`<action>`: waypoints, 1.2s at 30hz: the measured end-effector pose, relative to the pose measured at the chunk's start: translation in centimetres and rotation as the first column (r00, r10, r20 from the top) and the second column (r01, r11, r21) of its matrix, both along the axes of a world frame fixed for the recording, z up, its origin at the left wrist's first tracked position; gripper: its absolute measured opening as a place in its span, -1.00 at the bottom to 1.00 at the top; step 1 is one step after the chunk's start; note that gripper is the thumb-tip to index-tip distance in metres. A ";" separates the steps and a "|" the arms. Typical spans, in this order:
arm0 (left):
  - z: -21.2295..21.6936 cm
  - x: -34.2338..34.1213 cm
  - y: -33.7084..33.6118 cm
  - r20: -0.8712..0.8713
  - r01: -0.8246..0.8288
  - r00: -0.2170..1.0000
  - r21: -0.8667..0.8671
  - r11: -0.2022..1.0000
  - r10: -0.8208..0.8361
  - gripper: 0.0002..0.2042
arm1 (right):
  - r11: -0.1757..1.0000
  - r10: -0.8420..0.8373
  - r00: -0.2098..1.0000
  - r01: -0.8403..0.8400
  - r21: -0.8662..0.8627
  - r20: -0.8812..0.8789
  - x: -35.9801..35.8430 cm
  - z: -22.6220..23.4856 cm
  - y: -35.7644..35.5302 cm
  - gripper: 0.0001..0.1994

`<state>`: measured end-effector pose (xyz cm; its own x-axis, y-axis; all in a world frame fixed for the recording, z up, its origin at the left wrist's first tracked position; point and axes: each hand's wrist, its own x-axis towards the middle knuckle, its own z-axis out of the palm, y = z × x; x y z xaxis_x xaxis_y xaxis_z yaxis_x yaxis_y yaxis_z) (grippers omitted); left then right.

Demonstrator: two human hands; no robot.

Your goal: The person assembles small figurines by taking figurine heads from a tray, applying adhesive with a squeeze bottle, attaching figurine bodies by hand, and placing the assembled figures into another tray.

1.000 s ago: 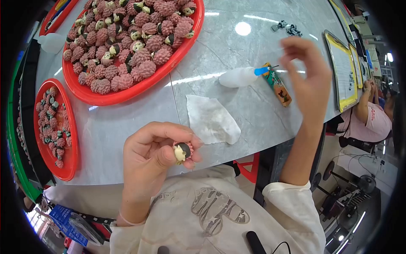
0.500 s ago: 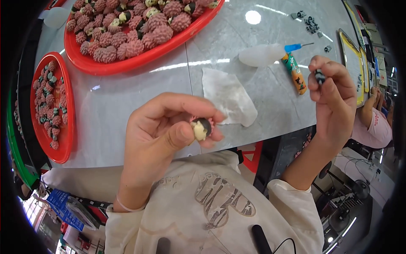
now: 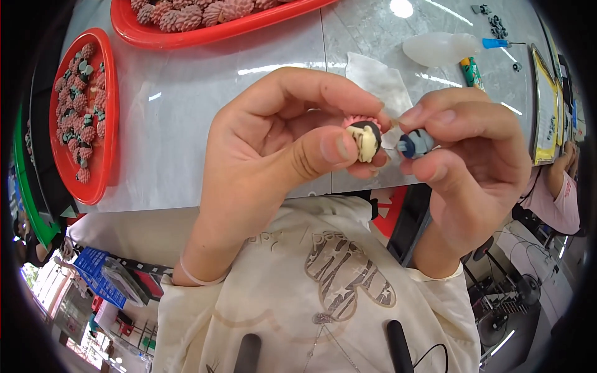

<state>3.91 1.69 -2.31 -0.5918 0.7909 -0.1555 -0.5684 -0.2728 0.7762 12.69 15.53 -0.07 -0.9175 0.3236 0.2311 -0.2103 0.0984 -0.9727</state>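
Observation:
Between the thumb and fingers of my left hand (image 3: 273, 133) is a small figurine head (image 3: 365, 140), cream-coloured with dark hair and a pink ridged back. Facing it, my right hand (image 3: 476, 149) pinches a small grey and dark blue figurine body (image 3: 415, 144), its pale peg end turned toward the head. A narrow gap separates the two pieces. Both hands are raised in front of my chest, over the table's near edge. Behind my fingers lies a white cloth (image 3: 379, 78), partly covered by them.
A large red tray (image 3: 205, 42) of pink ridged pieces stands at the far left, a smaller red tray (image 3: 112, 124) nearer. A white squeeze bottle (image 3: 438, 50) with a blue needle tip lies beside a green-orange tube (image 3: 471, 73). Several grey parts (image 3: 497, 26) lie at far right. Another person (image 3: 556, 199) sits right.
My right hand has come left and down, bringing the figurine body close to the head. My left hand has shifted up and right. The whole view has tilted, so the trays appear higher.

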 end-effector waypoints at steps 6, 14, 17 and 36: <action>0.0 0.1 -0.1 0.002 -0.011 1.000 -0.014 1.000 0.011 -0.60 | 0.946 0.003 0.993 0.034 0.324 -0.114 -0.6 0.0 -0.9 -0.74; 0.1 0.1 -0.2 0.034 -0.028 0.999 -0.047 0.999 0.029 -0.65 | 0.880 -0.039 0.977 0.134 0.456 -0.211 -0.7 -0.4 -1.5 -0.83; 0.0 -0.1 -0.2 0.014 -0.039 0.999 -0.057 0.998 0.039 -0.66 | 0.869 -0.115 0.965 0.212 0.448 -0.234 -0.9 -0.7 -1.9 -0.83; 6.3 -8.1 -4.6 -0.966 -0.731 0.210 -0.257 0.632 -0.150 -0.73 | 0.703 -0.458 0.816 0.575 0.419 -0.351 1.7 -0.5 2.9 -0.59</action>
<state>-4.16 -2.92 3.95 -0.8035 0.4705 0.3647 0.5837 0.5028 0.6375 14.35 18.39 -0.59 -0.5503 0.5226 0.6512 -0.1686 0.6943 -0.6997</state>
